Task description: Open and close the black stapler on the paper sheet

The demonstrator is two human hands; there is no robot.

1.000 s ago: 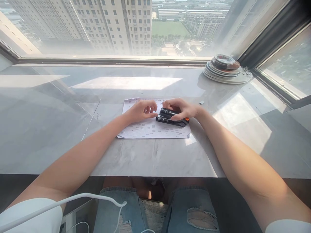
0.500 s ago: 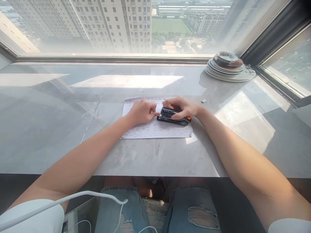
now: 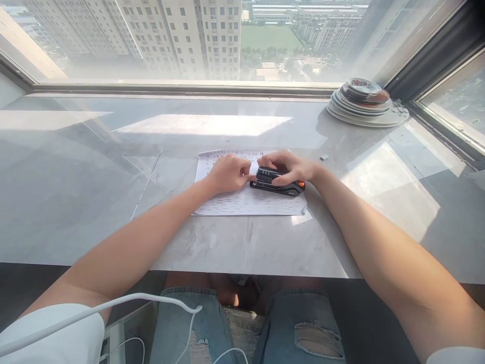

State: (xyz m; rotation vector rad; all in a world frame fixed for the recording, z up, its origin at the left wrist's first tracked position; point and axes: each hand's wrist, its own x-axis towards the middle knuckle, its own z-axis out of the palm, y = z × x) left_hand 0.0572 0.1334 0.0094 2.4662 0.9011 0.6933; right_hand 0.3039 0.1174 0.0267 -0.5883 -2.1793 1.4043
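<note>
A black stapler [image 3: 276,182] with an orange end lies on a printed sheet of paper [image 3: 242,202] on the grey marble table [image 3: 113,167]. My right hand [image 3: 290,166] is wrapped over the stapler's top, fingers curled round it. My left hand [image 3: 229,173] rests on the paper just left of the stapler, its fingers curled, the thumb and forefinger pinched against the stapler's front end. What they pinch there is too small to make out.
A stack of patterned plates [image 3: 366,106] stands at the far right by the window. A small grey piece [image 3: 324,157] lies on the table right of the paper. A white cable [image 3: 144,303] runs across my lap below the table edge.
My left hand has closed in from loosely curled to pinched against the stapler's front. The view has shifted slightly; the stapler and paper stay where they were.
</note>
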